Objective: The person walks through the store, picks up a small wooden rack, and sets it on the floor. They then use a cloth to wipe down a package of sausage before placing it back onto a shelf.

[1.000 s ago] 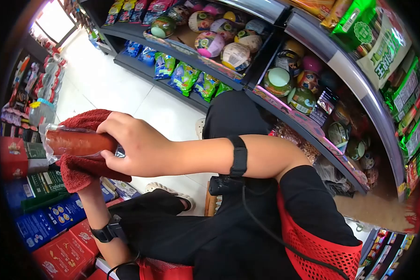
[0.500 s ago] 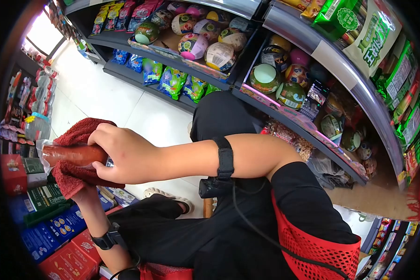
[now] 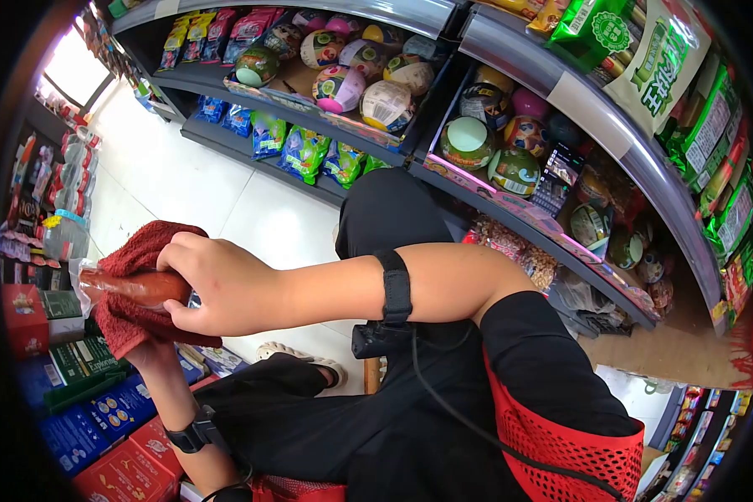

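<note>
A reddish-brown sausage (image 3: 130, 287) in clear plastic wrap lies in the folds of a dark red towel (image 3: 146, 244). From above, my right hand (image 3: 222, 284) grips the near end of the sausage, thumb on one side and fingers on the other, touching the towel too. My left hand (image 3: 149, 355) is under the towel and bears it from below; its fingers are covered by the cloth. The sausage's far wrapped end sticks out past the towel. Both hands are held over the floor, beside stacked boxes.
Shelves (image 3: 326, 109) with toy eggs and bagged snacks curve along the top and right. Red boxes (image 3: 130, 468) and blue boxes (image 3: 79, 435) are stacked at lower left. Clear jars (image 3: 67, 234) line the left side. My bent knee (image 3: 393, 213) is near the lower shelf.
My right hand and the sausage sit slightly lower in view, with a little more of the sausage showing. The shelves have shifted slightly left in view. Both hands keep their hold.
</note>
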Motion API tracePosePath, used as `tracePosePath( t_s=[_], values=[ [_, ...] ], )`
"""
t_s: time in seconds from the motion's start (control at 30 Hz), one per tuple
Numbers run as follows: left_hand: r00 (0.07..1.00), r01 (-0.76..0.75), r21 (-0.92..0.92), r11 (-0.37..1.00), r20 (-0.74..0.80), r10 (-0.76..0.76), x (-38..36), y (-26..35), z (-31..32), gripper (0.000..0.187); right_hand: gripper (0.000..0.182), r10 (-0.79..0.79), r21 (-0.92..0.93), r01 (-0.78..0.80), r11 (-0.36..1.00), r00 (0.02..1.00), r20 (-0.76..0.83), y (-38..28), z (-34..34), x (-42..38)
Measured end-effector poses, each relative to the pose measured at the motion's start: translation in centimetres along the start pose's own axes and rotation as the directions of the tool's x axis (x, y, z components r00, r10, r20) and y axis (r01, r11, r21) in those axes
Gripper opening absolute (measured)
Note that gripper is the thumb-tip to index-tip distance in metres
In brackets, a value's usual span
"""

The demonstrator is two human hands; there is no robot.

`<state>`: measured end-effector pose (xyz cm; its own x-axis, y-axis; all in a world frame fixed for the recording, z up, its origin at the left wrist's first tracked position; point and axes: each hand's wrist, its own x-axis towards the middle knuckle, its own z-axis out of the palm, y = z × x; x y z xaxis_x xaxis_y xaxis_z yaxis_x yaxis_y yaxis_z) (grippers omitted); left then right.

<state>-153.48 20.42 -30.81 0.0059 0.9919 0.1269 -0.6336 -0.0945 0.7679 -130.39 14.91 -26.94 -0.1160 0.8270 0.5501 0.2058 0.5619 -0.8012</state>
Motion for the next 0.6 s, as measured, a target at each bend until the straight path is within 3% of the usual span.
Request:
tracePosePath(
  t_s=[0.17,0.27,0.3,0.37,0.4,0.47,0.5,0.57,0.6],
  values=[
    [0.995,0.021,-0.063,0.998,0.098,-0.015,0.3,0.0,-1.6,0.057,0.039,-0.032,-0.078,0.034,0.996,0.999,0.025,0.1,-0.3,0.0],
    [0.998,0.066,-0.045,0.997,-0.007,-0.066,0.4,0.4,1.2,0.057,0.047,-0.038,-0.188,0.043,0.981,0.999,0.026,-1.3,-2.8,0.5],
    [0.997,0.062,-0.037,0.997,0.052,-0.060,0.5,0.3,1.4,0.058,0.049,-0.033,-0.223,0.038,0.974,0.999,0.024,-2.0,-4.4,0.4],
    [0.986,0.051,-0.026,0.998,0.163,-0.046,0.6,0.2,1.5,0.060,0.051,-0.055,-0.284,-0.005,0.959,0.977,-0.204,-2.4,-8.4,-1.0],
    [0.973,0.027,0.009,1.000,0.228,-0.029,0.6,0.2,1.8,0.064,0.046,0.053,-0.357,-0.171,0.918,0.947,-0.317,-4.1,-11.7,-1.7],
    [0.961,0.064,-0.108,0.992,0.275,-0.032,0.4,0.3,2.8,0.063,0.045,-0.036,-0.526,-0.335,0.781,0.818,-0.575,-3.1,-17.6,-5.4],
    [0.955,0.083,-0.166,0.983,0.296,-0.031,0.4,0.2,3.2,0.062,0.044,0.022,-0.475,-0.449,0.756,0.744,-0.668,-3.8,-20.6,-7.5],
    [0.958,0.040,-0.002,0.999,0.286,-0.037,0.7,-0.3,3.4,0.060,0.041,0.083,-0.335,-0.564,0.754,0.588,-0.804,-3.6,-25.7,-13.2],
    [0.961,0.016,0.086,0.996,0.274,-0.039,0.8,-0.4,3.5,0.058,0.043,0.075,-0.356,-0.555,0.752,0.609,-0.790,-4.7,-27.0,-15.6]
  ],
)
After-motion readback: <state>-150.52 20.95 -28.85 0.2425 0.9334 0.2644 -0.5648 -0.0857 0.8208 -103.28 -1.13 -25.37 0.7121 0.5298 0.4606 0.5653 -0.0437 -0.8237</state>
